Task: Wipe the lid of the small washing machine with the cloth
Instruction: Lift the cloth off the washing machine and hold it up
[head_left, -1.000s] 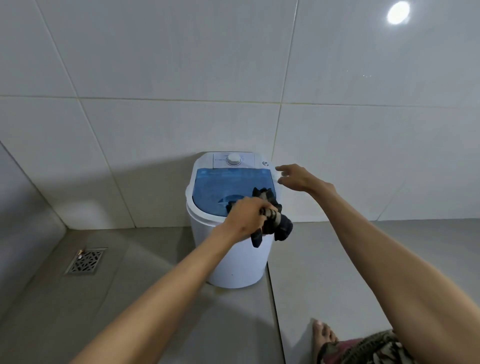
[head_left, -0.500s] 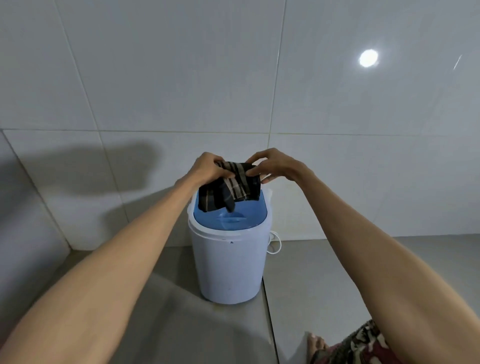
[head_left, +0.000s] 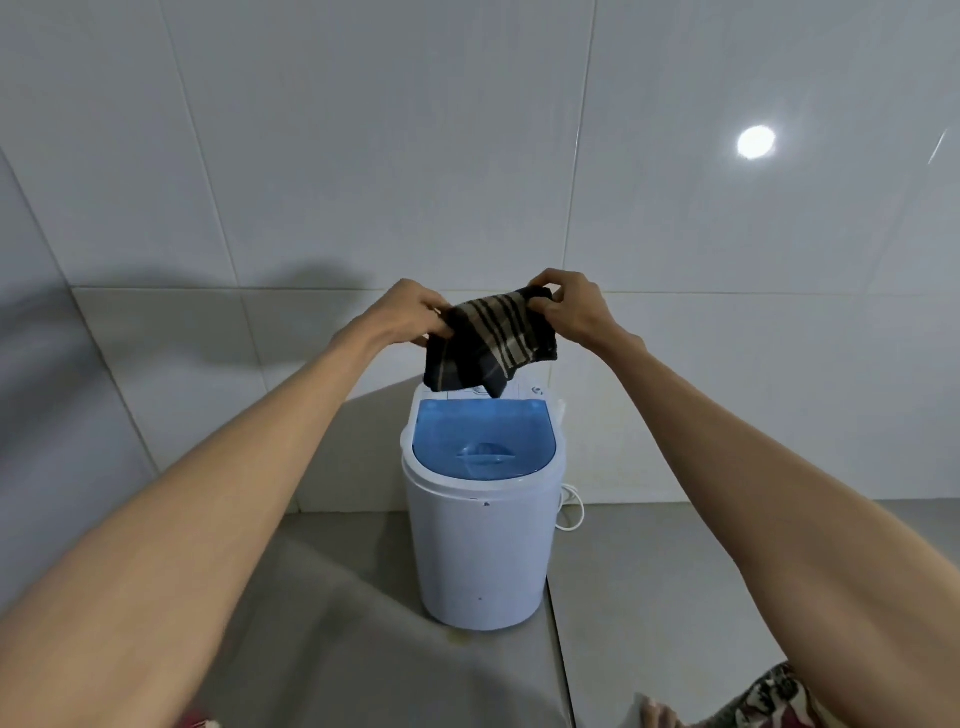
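A small white washing machine (head_left: 480, 551) stands on the grey floor against the tiled wall. Its translucent blue lid (head_left: 485, 439) is closed and has a moulded handle recess in the middle. Above the machine's back edge hangs a dark cloth with beige stripes (head_left: 491, 343), spread between both hands and clear of the lid. My left hand (head_left: 410, 314) pinches its left corner. My right hand (head_left: 571, 306) pinches its right corner. The cloth's lower edge hides most of the white control panel behind the lid.
A white cord (head_left: 571, 512) loops at the machine's right side near the wall. White wall tiles rise behind and to the left. A bare foot (head_left: 657, 714) and patterned clothing (head_left: 763, 701) show at the bottom right on the grey floor.
The cloth went from my left hand alone, held low beside the machine, to both hands. It has since been raised and pulled wider apart above the lid.
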